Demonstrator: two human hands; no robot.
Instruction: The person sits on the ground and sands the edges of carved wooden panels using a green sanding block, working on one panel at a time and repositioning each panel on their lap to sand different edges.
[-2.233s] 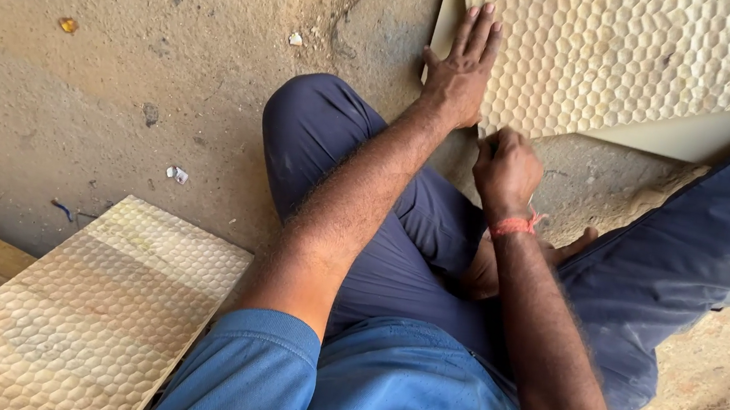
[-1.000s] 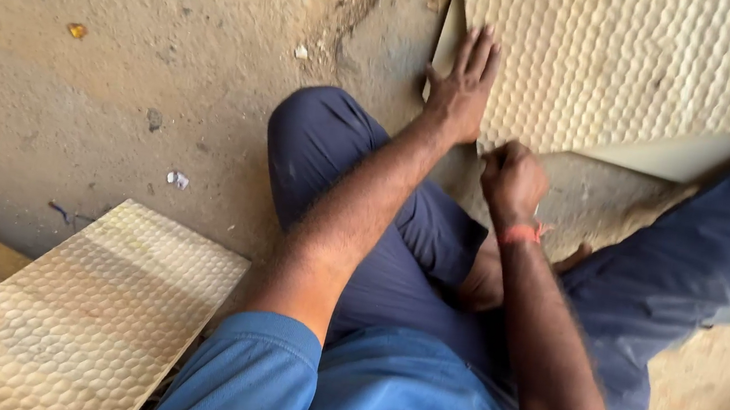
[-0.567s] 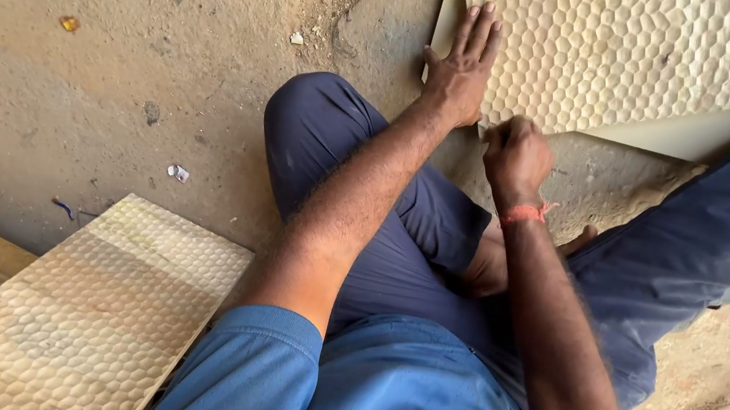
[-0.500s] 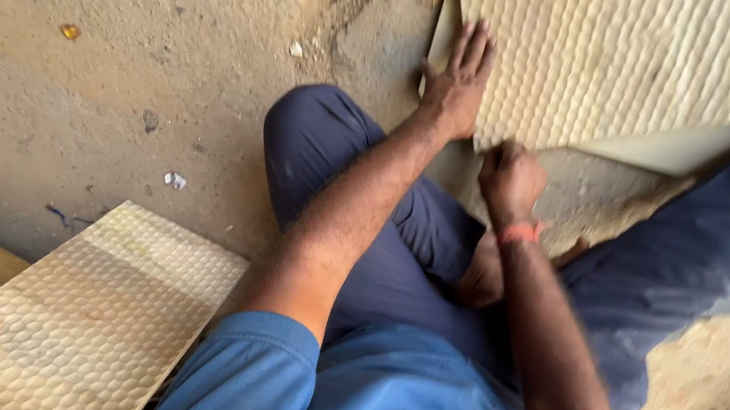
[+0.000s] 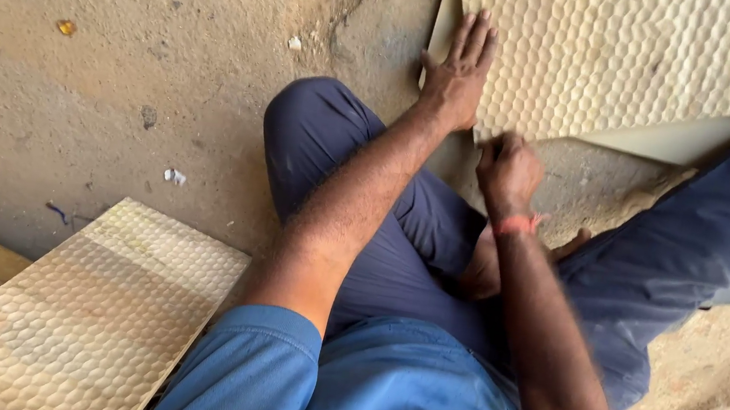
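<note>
Grip: my left hand (image 5: 455,76) lies flat, fingers spread, on the near corner of the honeycomb-textured panel (image 5: 628,61); my right hand (image 5: 506,165) is fisted at the panel's edge just below it, contents hidden.

Change: the fist has slid back and forth along that edge over the last two seconds; the flat hand has not shifted. A second textured panel (image 5: 76,327) lies well apart, down-left of both hands.
</note>
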